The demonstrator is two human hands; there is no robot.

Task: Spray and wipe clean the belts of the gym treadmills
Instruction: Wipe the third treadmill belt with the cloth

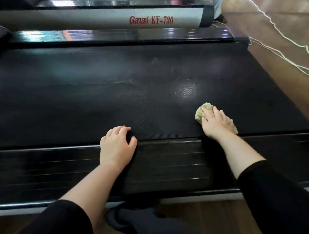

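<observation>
The black treadmill belt (116, 91) fills the middle of the head view, with a pale worn patch near its right centre. My right hand (215, 123) presses a crumpled yellow-green cloth (202, 112) flat onto the belt near its near-right edge, fingers spread over the cloth. My left hand (116, 145) rests on the near side rail (166, 161), its fingers curved over the belt's edge and holding nothing. Both forearms wear black sleeves pushed up.
A grey side cover (101, 21) marked "Ganas KY-730" runs along the far side of the belt. Wooden floor (283, 56) lies to the right with white cords (282, 32) trailing across it. A dark object (118, 222) sits on the floor below the near rail.
</observation>
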